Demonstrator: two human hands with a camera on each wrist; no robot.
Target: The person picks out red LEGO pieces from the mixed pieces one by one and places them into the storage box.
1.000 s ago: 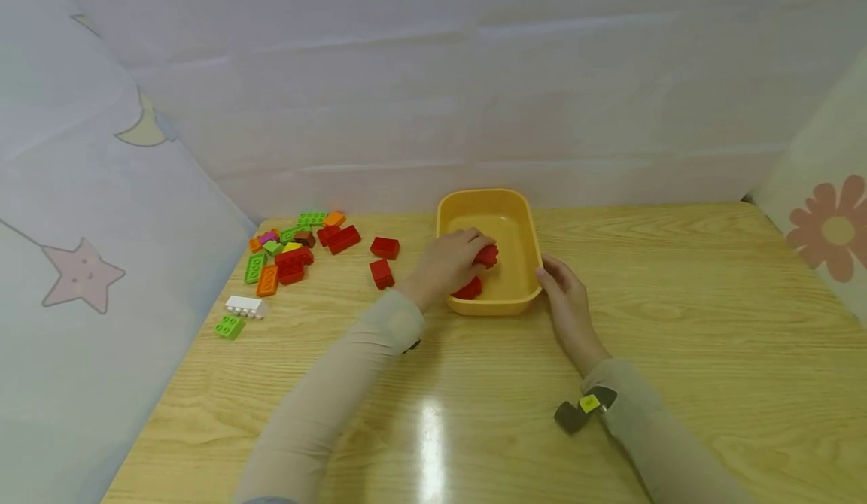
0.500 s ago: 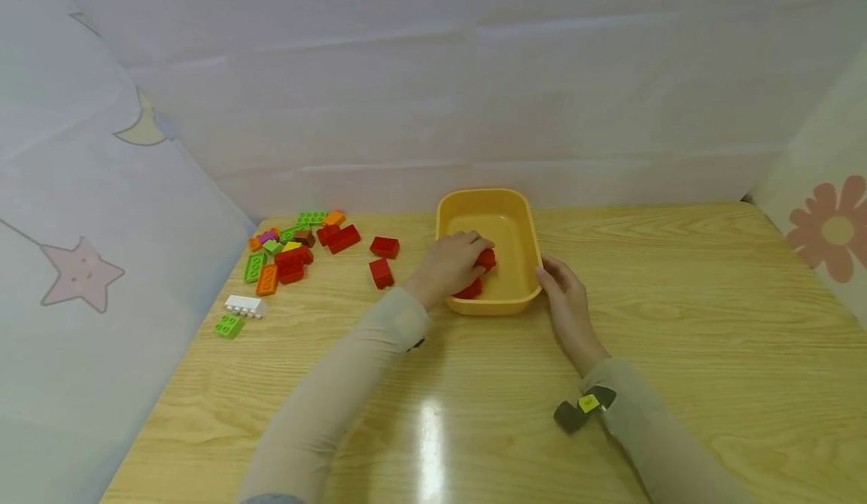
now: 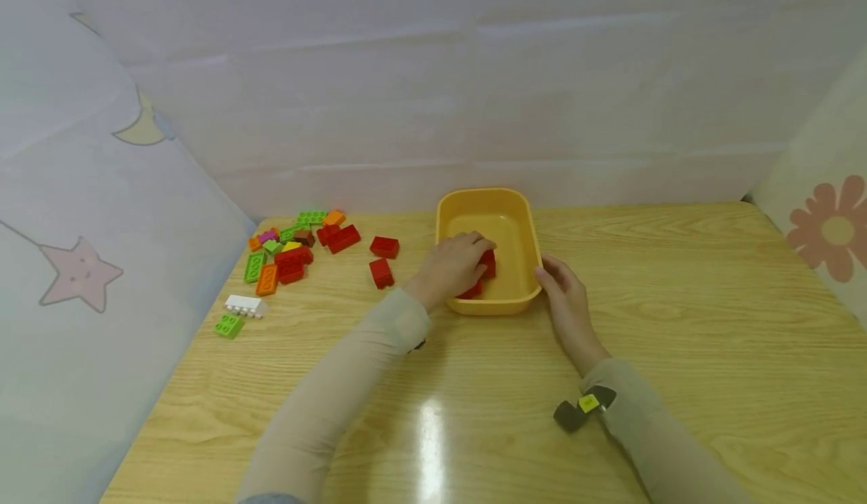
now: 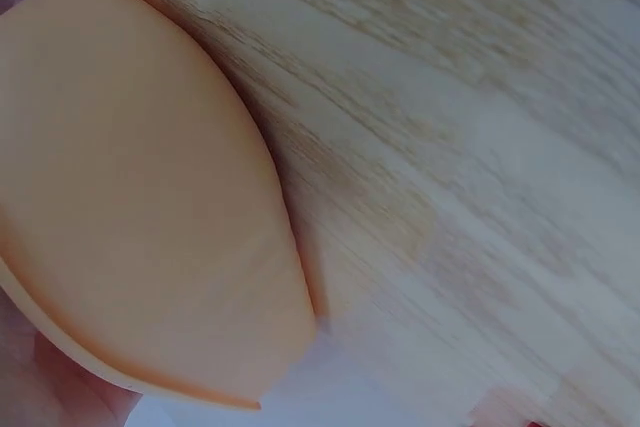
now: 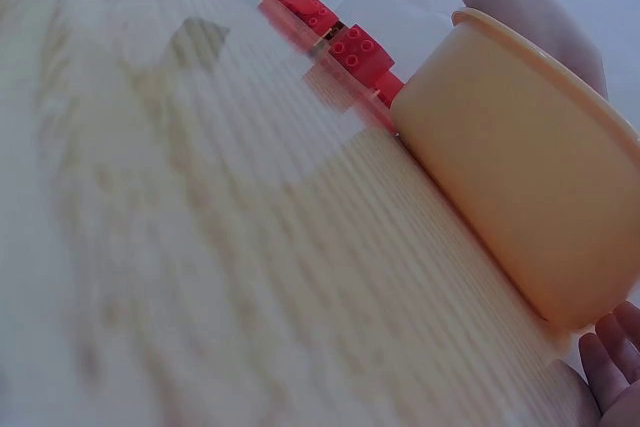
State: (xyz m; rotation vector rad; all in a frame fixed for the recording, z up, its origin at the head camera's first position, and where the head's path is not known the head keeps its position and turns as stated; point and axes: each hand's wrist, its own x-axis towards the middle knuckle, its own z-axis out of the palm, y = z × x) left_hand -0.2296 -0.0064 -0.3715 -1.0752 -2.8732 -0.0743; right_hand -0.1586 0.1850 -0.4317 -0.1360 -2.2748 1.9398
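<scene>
A yellow-orange plastic tub (image 3: pixel 511 226) stands at the back middle of the table. My left hand (image 3: pixel 452 265) reaches over its left side with curled fingers and holds a red toy brick (image 3: pixel 489 265) low inside. Partly hidden below that hand, more red (image 3: pixel 472 290) shows in the tub. At the tub's right near corner, my right hand (image 3: pixel 567 301) grips the wall, thumb at the rim. The right wrist view shows fingers (image 5: pixel 612 355) against the outer wall. In the left wrist view the tub's outer wall (image 4: pixel 150 167) hides most of the left hand, and the brick is out of sight.
Left of the tub lie two red bricks, one behind (image 3: pixel 384 247) and one nearer (image 3: pixel 381 273). Farther left is a loose group of red, green, orange and other bricks, with a white brick (image 3: pixel 245 306) and a light green brick (image 3: pixel 229 327) in front. Cloth walls (image 3: pixel 474 113) enclose the table.
The red brick in my left hand has shifted slightly down and turned in the tub, so its studs no longer show. My right hand and the tub have stayed in place.
</scene>
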